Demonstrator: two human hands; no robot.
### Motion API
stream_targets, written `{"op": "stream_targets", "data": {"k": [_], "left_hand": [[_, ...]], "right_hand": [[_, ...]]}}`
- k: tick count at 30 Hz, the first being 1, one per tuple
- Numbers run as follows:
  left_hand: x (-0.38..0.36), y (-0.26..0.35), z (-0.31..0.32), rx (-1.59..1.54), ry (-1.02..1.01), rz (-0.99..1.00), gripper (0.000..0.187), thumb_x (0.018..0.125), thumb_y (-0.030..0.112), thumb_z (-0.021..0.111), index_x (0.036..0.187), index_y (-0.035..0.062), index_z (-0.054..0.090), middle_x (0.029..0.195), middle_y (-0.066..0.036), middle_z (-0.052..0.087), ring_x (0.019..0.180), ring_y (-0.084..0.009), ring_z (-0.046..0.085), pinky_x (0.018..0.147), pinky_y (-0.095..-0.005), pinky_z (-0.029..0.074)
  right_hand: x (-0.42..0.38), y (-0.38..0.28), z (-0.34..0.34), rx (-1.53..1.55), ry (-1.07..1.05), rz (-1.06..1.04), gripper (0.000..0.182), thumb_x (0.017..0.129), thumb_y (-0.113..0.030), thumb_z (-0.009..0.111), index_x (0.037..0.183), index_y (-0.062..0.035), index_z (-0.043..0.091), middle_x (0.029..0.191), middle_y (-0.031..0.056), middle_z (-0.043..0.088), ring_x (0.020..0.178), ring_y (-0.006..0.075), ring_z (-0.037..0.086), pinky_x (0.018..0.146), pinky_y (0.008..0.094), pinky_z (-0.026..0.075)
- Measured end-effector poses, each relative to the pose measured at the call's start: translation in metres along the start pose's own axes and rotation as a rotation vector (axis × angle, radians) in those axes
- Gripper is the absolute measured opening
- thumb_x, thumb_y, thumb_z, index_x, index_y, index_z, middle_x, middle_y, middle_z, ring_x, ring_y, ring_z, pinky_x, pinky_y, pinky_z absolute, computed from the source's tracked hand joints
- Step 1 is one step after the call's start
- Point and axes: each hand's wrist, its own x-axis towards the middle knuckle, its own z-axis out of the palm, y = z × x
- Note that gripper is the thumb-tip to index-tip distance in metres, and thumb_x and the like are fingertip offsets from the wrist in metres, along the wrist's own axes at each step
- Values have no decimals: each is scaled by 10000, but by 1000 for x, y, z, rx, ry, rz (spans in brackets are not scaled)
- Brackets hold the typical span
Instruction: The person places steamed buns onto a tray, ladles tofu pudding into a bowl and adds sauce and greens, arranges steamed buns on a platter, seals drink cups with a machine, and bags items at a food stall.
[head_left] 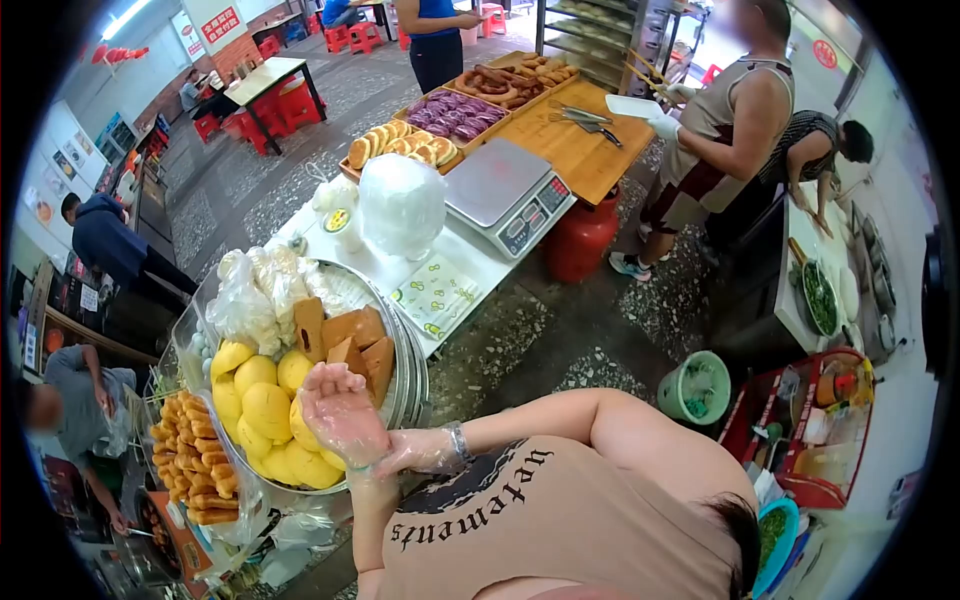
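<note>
My left hand [345, 412], in a thin clear plastic glove, is held palm up with its fingers apart and nothing in it. It is beside yellow round buns [257, 408] and brown cake pieces [355, 328] on a round metal tray [405, 375]. My right hand [418, 450], also in clear plastic, is closed around my left wrist at the glove's cuff. White buns in plastic bags [262, 290] lie at the tray's far side. Fried dough sticks [195, 455] are piled to the left of the tray.
Beyond the tray, a white table [460, 300] holds a digital scale [508, 195] and plastic bags [400, 205]. Purple buns [455, 115] and flat cakes [400, 145] lie behind. A person [735, 120] stands at the right; a green bin [695, 388] and red rack [800, 430] are lower right.
</note>
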Motion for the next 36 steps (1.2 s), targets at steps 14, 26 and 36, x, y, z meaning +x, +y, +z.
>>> {"op": "stream_targets", "data": {"k": [14, 26, 36], "left_hand": [[13, -22, -24, 1065, -19, 418, 194, 949, 180, 499, 1069, 44, 567, 917, -102, 618, 829, -228, 611, 738, -311, 490], [-32, -10, -54, 1726, 24, 675, 379, 759, 39, 614, 1132, 51, 543, 1005, -146, 601, 929, -347, 588, 826, -429, 476], [-105, 63, -75, 1849, 366, 737, 380, 763, 18, 619, 1135, 39, 545, 1025, -153, 602, 921, -359, 591, 818, -430, 496]], "right_hand": [[-1, 8, -2, 266, 121, 85, 508, 881, -167, 602, 1314, 19, 412, 1246, 124, 541, 1166, 219, 512, 1021, 365, 389], [1, 36, 2, 437, 73, 492, 386, 901, -156, 607, 1223, 8, 471, 1187, 125, 549, 1139, 236, 514, 1037, 390, 374], [22, 74, 61, 168, -240, 715, 525, 878, -267, 626, 1287, 2, 437, 1253, 131, 527, 1186, 253, 498, 1067, 404, 343]]}}
